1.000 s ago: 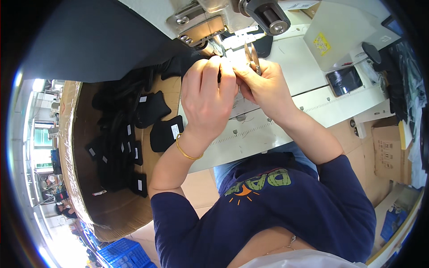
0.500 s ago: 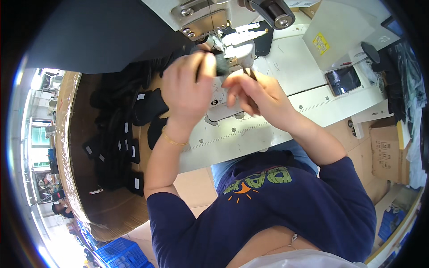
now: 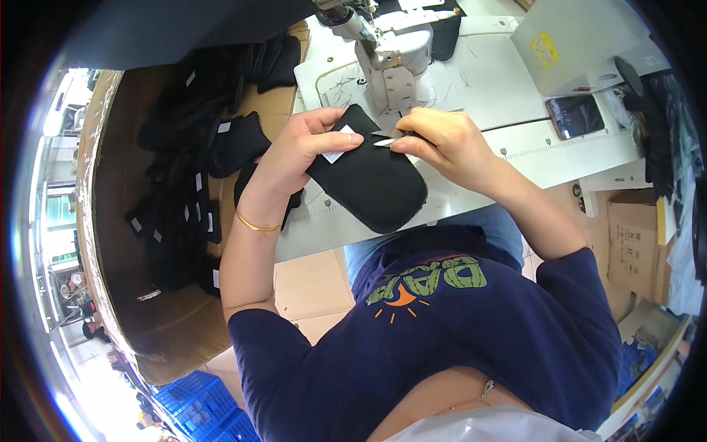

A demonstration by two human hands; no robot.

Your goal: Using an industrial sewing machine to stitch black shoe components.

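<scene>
My left hand [image 3: 302, 144] grips a flat black fabric pad [image 3: 379, 184] with rounded ends, its thumb lying beside a white label [image 3: 340, 145] near the upper left edge. From my right hand [image 3: 449, 144] poke the two pointed metal blades of a pair of thread snips [image 3: 384, 138], parted and close over the pad's surface; the rest of the tool is hidden in the fingers. Just beyond both hands stands the sewing machine [image 3: 390, 70], with its post rising from the white work table [image 3: 501, 99].
On the left, a large cardboard box [image 3: 158, 335] holds several black pieces with white labels. A phone [image 3: 574, 116] lies on the table at right, by a grey box-shaped housing [image 3: 582, 44]. Loose threads are scattered around the machine. Blue crates [image 3: 195, 405] stand at lower left.
Both hands have come back from the machine's needle area toward me. The black pad now shows flat in my left hand, and the snips' blades have come over it.
</scene>
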